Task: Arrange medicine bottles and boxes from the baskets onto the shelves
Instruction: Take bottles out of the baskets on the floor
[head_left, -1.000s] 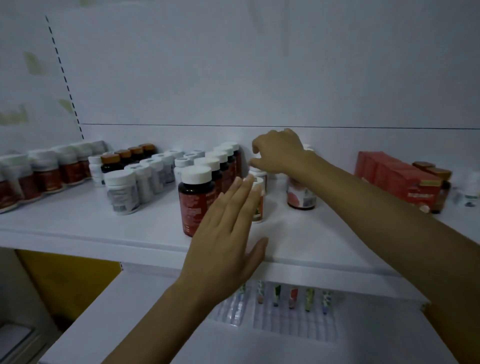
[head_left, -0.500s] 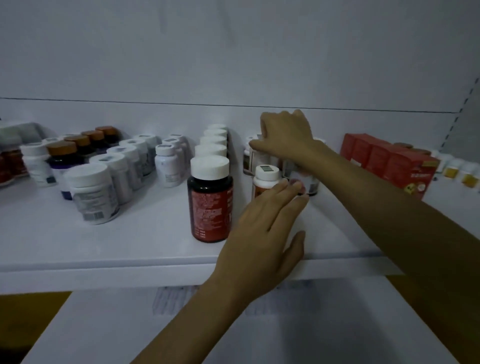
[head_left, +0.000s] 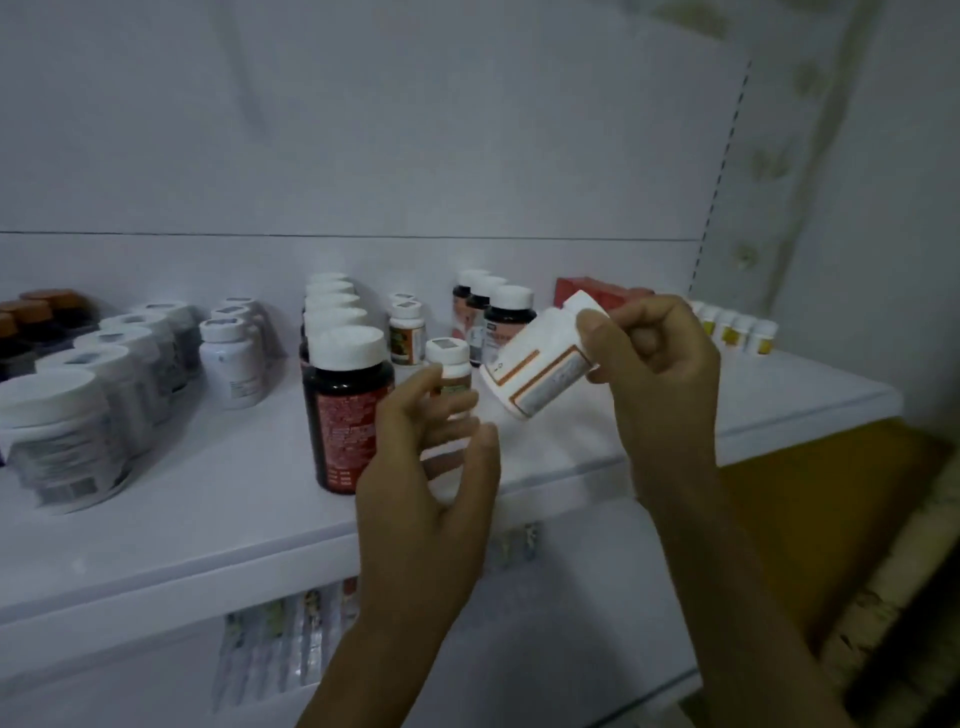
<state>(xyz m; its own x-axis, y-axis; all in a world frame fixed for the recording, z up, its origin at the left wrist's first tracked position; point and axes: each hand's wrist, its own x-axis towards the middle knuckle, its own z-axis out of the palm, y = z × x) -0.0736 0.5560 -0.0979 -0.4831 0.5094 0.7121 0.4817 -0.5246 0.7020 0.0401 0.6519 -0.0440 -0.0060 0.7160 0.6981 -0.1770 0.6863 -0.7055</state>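
Right hand (head_left: 657, 374) clamps a tilted white bottle (head_left: 537, 366) by its cap end above the shelf (head_left: 218, 499), left hand (head_left: 434, 457) spread loose beside a small bottle (head_left: 451, 371) (contact unclear); risk: swinging base topples the crowded rows.

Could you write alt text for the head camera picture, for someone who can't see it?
A person's right hand holds a tilted white bottle with an orange-edged label above a white shelf lined with medicine bottles. The left hand is open beside a small white-capped bottle.
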